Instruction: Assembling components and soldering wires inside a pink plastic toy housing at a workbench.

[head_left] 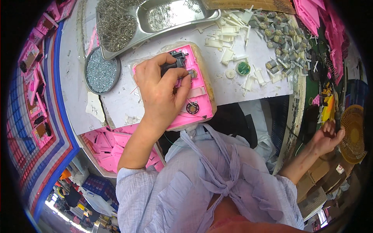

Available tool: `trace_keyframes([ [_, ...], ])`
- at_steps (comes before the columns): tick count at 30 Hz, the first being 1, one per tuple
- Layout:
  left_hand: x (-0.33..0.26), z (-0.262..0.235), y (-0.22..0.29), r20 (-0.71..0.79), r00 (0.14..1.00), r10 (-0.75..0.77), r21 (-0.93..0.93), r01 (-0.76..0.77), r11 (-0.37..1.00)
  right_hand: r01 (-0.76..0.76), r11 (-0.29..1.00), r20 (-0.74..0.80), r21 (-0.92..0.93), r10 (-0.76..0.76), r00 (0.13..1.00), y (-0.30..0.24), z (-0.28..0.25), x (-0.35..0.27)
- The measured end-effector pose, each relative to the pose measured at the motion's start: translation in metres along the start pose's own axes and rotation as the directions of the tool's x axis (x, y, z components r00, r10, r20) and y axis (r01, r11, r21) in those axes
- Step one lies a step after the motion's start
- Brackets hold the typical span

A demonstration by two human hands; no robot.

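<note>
While my left hand (pixel 161 83) grips the dark motor (pixel 175 62) in the pink case (pixel 200 103), speaker (pixel 192 107) seated; right hand (pixel 328 136) half-curled, empty, case unclosed.

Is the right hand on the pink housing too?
No, the right hand is off to the side by the yellow fan grille, away from the table; only the left hand rests on the pink housing.
</note>
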State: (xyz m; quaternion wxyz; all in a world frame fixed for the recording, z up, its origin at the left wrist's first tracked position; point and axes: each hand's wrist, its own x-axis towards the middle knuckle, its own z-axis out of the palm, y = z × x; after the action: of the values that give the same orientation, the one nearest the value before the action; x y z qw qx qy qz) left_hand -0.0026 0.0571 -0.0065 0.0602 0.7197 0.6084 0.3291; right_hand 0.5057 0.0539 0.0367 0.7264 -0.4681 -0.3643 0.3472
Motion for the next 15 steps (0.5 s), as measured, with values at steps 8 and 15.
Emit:
trace_keyframes([
  [8,0.0,0.008,-0.003,-0.04,0.999,0.016,-0.02,-0.016,1.0,-0.051,0.982,0.727,-0.183,0.17,0.665,0.081,0.182,-0.102],
  [15,0.0,0.007,-0.002,-0.033,0.999,0.011,0.008,-0.011,1.0,0.13,0.977,0.805,-0.168,0.06,0.59,0.098,0.205,-0.109],
])
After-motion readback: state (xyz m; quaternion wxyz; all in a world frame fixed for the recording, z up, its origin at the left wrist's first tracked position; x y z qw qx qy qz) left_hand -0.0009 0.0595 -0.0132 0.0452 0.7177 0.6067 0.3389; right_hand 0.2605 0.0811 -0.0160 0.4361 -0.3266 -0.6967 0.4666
